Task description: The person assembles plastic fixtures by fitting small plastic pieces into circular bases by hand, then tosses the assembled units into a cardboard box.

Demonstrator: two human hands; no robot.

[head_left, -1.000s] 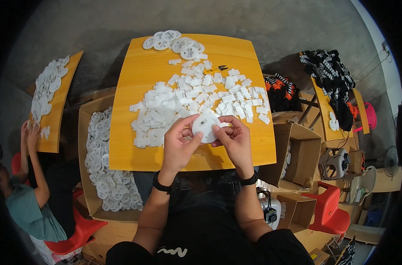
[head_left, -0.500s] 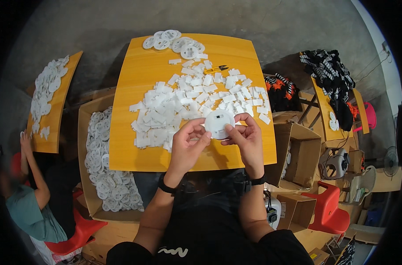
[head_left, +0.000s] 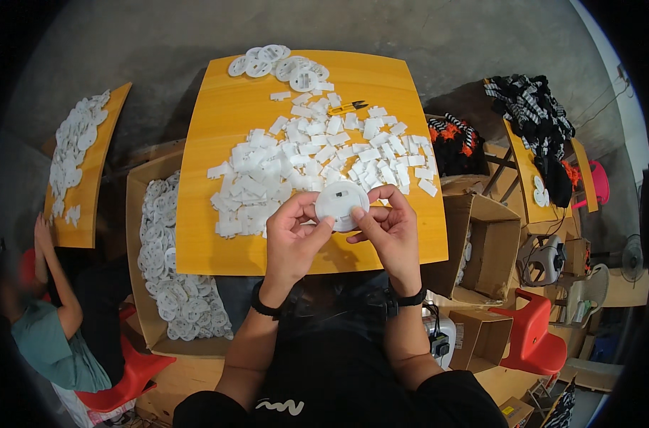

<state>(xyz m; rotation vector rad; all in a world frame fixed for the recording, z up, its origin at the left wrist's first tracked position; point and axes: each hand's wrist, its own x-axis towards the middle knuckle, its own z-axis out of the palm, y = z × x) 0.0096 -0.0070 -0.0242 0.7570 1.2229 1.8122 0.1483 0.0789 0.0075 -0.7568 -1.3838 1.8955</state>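
Observation:
Above the near edge of the yellow table [head_left: 217,265] I hold a white round plastic disc [head_left: 336,194] with a small dark opening in its upper face. My left hand [head_left: 294,232] grips its left rim, thumb at the lower left and fingers curled behind. My right hand [head_left: 390,230] pinches the right side, its thumb lying on the disc's lower face. Just beyond my hands spreads a heap of small white rectangular plastic pieces [head_left: 267,171]. The underside of the disc is hidden.
Yellow thread snips [head_left: 348,108] and several white discs [head_left: 259,66] lie farther back. At left stands a cardboard box [head_left: 140,285] full of discs, near a co-worker [head_left: 53,342] at another table. On the right are an open carton [head_left: 492,246] and a red chair [head_left: 534,335].
Both hands and the disc have shifted slightly left. My right thumb still rests on its face, and my left thumb now presses at its lower left edge.

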